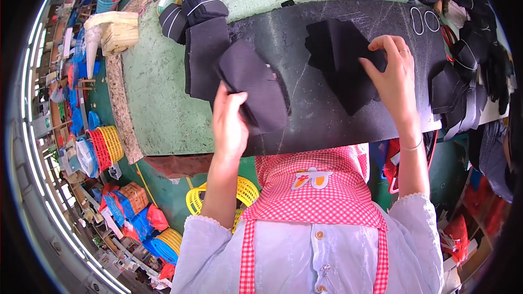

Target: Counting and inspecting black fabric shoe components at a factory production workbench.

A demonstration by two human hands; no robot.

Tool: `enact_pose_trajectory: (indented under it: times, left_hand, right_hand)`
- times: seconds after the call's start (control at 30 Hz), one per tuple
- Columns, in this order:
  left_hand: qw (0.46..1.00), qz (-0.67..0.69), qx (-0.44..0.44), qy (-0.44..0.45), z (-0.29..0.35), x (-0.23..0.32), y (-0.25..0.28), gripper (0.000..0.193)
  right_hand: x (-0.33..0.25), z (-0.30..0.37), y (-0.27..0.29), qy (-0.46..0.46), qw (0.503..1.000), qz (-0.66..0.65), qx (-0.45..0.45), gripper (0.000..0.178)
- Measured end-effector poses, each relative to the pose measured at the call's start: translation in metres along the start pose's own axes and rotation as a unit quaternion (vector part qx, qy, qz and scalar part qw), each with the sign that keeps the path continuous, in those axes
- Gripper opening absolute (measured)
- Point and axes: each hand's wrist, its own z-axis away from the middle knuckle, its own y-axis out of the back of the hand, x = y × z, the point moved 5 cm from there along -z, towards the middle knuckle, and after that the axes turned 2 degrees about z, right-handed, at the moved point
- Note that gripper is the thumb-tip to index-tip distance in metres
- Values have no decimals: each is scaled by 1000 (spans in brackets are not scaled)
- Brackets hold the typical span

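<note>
My left hand (pixel 229 125) is closed round a stack of dark fabric pieces (pixel 256 87), with the thumb on top and the fingers underneath. The stack is tilted above the left part of the black mat (pixel 305 136). To its right, a fanned pile of black fabric pieces (pixel 340 71) lies on the mat. My right hand (pixel 395 68) is at the right edge of that pile, thumb and forefinger apart, with black fabric showing between them. Another black fabric stack (pixel 207 57) lies behind my left hand, partly covered by the held pieces.
Tied black bundles (pixel 204 2) and a tape roll (pixel 169 1) sit at the back left. Scissors (pixel 425 20) lie at the mat's right, near more black pieces (pixel 449 90). A yellow foam block (pixel 120 35) stands on the table's left edge. A yellow basket (pixel 248 191) is below.
</note>
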Motion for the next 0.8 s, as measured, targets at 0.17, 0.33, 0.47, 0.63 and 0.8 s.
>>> enact_pose_trajectory:
  times: [0.17,0.33,0.47,0.63,0.8]
  left_hand:
    - [997,39,-51,39,6,-17,-56,42]
    - [993,47,-80,75,9,-18,-60,47]
    - [986,56,-125,91,11,-21,-55,51]
    - [988,-72,-135,17,9,-28,-45,62]
    - [989,-95,-116,-3,4,-30,-31,62]
  right_hand:
    - [-90,28,-26,-88,854,-439,-263,24]
    - [-80,35,-45,-158,774,-526,-315,10]
    - [-74,37,-43,-180,699,-581,-375,12]
    - [-75,40,-45,-161,736,-553,-356,11]
    - [-63,39,-43,-192,759,-534,-320,9]
